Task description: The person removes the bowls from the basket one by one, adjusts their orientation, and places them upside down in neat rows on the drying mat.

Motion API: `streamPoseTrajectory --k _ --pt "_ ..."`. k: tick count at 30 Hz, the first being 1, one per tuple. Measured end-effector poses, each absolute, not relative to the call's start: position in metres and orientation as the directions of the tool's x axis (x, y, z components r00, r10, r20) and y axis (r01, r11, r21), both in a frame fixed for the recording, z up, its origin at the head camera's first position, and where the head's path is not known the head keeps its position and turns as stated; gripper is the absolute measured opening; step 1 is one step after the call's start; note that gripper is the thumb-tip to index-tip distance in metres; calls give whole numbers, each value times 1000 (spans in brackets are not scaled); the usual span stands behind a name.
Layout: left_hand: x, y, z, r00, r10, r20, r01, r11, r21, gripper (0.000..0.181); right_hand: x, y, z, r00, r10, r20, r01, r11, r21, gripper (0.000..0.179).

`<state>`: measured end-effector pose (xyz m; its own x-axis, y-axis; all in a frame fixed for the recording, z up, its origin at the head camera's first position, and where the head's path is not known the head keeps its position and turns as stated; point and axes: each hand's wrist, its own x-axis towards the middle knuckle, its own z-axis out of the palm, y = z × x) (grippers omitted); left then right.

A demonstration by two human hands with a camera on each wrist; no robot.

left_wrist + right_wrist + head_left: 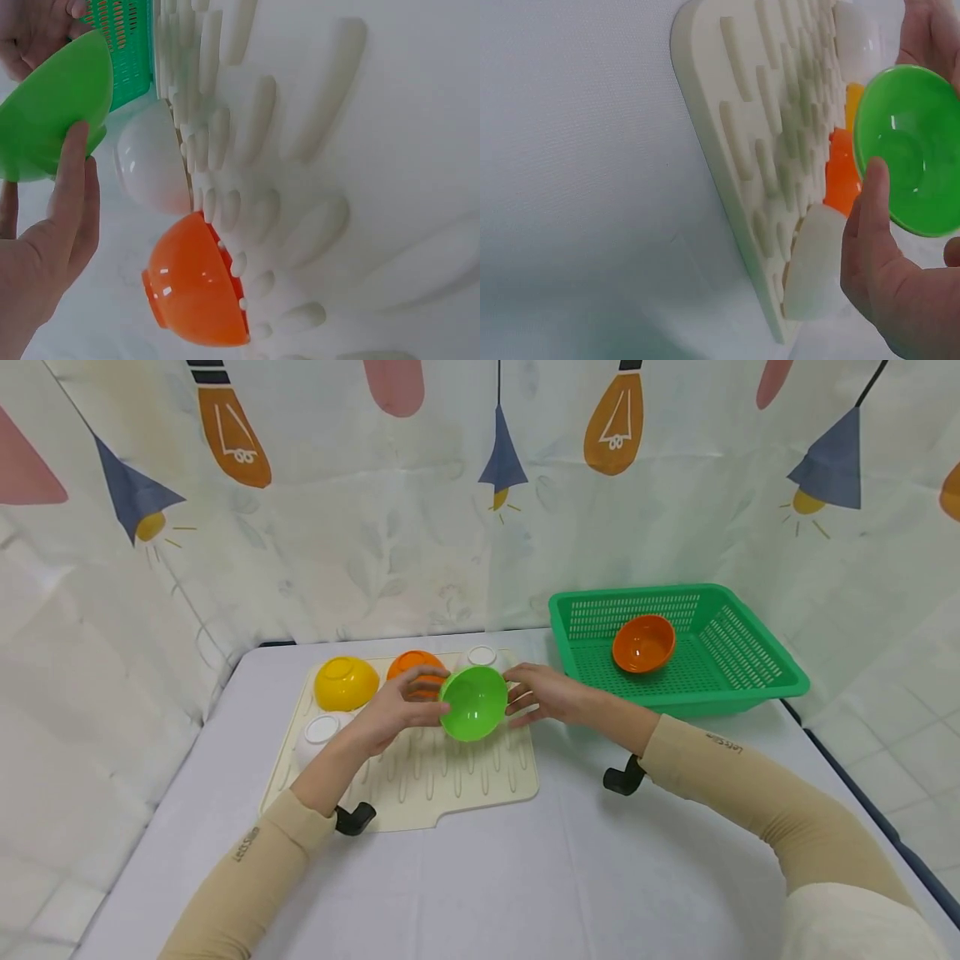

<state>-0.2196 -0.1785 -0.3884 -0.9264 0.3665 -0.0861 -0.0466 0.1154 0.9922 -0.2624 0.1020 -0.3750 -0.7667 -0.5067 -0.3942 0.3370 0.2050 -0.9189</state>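
Note:
A green bowl (474, 703) is raised over the cream draining mat (450, 789), tilted so that its inside faces me. My left hand (401, 706) grips it from the left, thumb at the rim and fingers spread on its underside, as the left wrist view shows. At the bowl's right edge is my right hand (551, 695), its fingers loosely extended with fingertips right at the rim. In the right wrist view one finger (875, 202) overlaps the bowl's edge. Upside down on the mat behind sit an orange bowl (199, 289) and a white bowl (154, 157).
A yellow bowl (347, 683) stands upside down at the mat's back left, with another white bowl (318, 733) partly hidden behind my left arm. At the back right a green basket (772, 672) holds an orange-red bowl (643, 644). A printed curtain (420, 552) hangs behind the table.

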Motion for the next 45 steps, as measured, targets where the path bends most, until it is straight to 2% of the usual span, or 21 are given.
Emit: streamPoseTrajectory --k 3,7,12,16,22,28,33,38,45 --pt "-219 -179 -387 -926 376 -30 50 202 978 57 -262 102 -374 -761 -505 -408 365 186 -912 44" --pt "-215 -177 -384 -909 412 57 173 249 953 57 -262 104 -373 -751 -507 -423 385 185 -904 50" --pt "-211 -174 -386 -858 481 177 340 276 899 60 -263 105 -372 -723 -524 -450 395 221 -892 59" --pt "-210 -171 -391 -808 523 273 484 323 813 61 -263 105 -371 -704 -534 -468 399 248 -883 60" --pt "-210 -169 -396 -714 584 385 677 436 593 58 -265 104 -370 -696 -540 -474 394 265 -880 63" --pt "-210 -166 -401 -528 689 497 849 447 281 55 -265 102 -371 -703 -550 -451 384 240 -892 62" --pt "-209 -162 -403 -408 738 537 899 429 92 56 -264 101 -370 -713 -537 -451 379 246 -892 66" --pt "-208 -157 -399 -322 778 539 907 416 -59 52 -264 101 -369 -725 -533 -437 346 266 -900 66" --pt "-204 -152 -397 -270 806 526 904 401 -150 47 -264 99 -368 -733 -526 -432 322 291 -901 56"
